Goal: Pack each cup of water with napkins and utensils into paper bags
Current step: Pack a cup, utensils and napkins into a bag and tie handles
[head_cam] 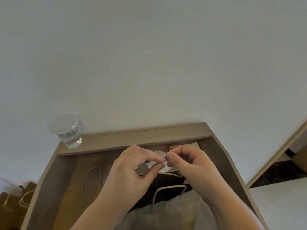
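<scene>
Forearms reach up from the bottom edge, and the left hand [131,170] and right hand [187,163] meet well to the right of the cup of water [68,130] and nearer the camera. Fingers [156,158] of both hands are pressed together at the tips, pinching one small blue piece [165,159] between them. The lidded cup stands upright on the back left corner of a wooden ledge [149,138]. Nearer than the cup, a brown paper bag [79,193] lies flat; a dark bag [167,181] sits under the hands.
</scene>
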